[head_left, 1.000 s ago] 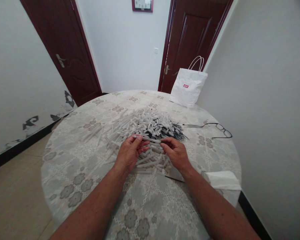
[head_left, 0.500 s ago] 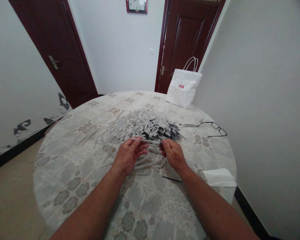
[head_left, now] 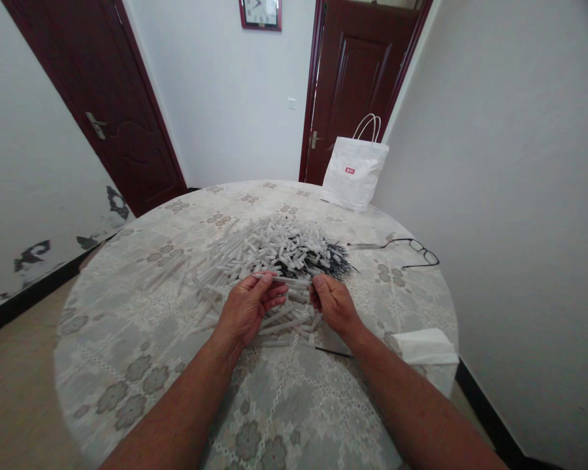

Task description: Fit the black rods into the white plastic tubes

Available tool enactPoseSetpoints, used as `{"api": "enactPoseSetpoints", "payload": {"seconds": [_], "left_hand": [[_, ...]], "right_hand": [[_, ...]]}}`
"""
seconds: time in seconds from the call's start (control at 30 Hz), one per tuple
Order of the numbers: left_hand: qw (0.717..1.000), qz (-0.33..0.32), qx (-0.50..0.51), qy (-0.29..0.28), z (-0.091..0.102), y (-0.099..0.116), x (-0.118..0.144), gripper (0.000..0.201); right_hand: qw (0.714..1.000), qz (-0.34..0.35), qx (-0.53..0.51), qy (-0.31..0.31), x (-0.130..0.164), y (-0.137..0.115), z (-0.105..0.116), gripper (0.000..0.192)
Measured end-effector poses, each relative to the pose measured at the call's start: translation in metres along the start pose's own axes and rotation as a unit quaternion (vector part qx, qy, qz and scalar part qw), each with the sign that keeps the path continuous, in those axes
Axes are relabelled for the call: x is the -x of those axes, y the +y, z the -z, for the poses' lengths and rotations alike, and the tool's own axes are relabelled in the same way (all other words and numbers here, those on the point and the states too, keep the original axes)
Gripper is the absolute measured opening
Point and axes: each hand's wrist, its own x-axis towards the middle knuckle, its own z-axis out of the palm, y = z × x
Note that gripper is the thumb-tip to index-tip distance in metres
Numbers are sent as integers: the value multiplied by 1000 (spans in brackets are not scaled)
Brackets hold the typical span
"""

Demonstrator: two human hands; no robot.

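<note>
My left hand [head_left: 252, 301] pinches one end of a slim translucent pen barrel [head_left: 294, 281] between thumb and index finger, its other fingers curled loosely below. At the barrel's other end, the thumb and fingers of my right hand [head_left: 337, 303] are closed on it; whether a refill is inside is too small to tell. Just beyond my hands rises a heap of short white pen caps [head_left: 287, 241], with dark refills [head_left: 340, 260] on its right side. More clear barrels [head_left: 284, 324] lie loose beneath my hands. A single black refill [head_left: 334, 352] rests near my right wrist.
The round table wears a flowered cloth [head_left: 166, 339]. Eyeglasses [head_left: 421, 251] and a pen [head_left: 365, 246] lie at right, with folded white tissue [head_left: 426, 346] nearer. A white paper bag [head_left: 355, 173] stands at the back. Walls and two doors surround the table.
The whole view has shifted slightly to the left. Both hands keep nearly the same pose on the pen barrel, and the things on the table have stayed put.
</note>
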Motion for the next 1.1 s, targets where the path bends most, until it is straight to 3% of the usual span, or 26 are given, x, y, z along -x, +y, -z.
{"api": "enactPoseSetpoints", "payload": {"seconds": [0.23,0.47,0.73,0.93,1.1], "left_hand": [[1000,-6,3,6,2,-1,-3,23],[1000,3,-5,1,2,-2,-2,21],[1000,-6,1,3,3,-2,-2,19],[1000,2,2,-6,1,-2,-1,23],[1000,-10,4,8,1,-1,-2,21]], "right_hand": [[1000,17,-2,18,2,-5,0,19],[1000,-6,20,-9,0,1,0,46],[1000,19,0,13,3,-2,1,21],[1000,-1,20,-5,0,1,0,45],[999,11,-35,17,3,2,0,27]]}}
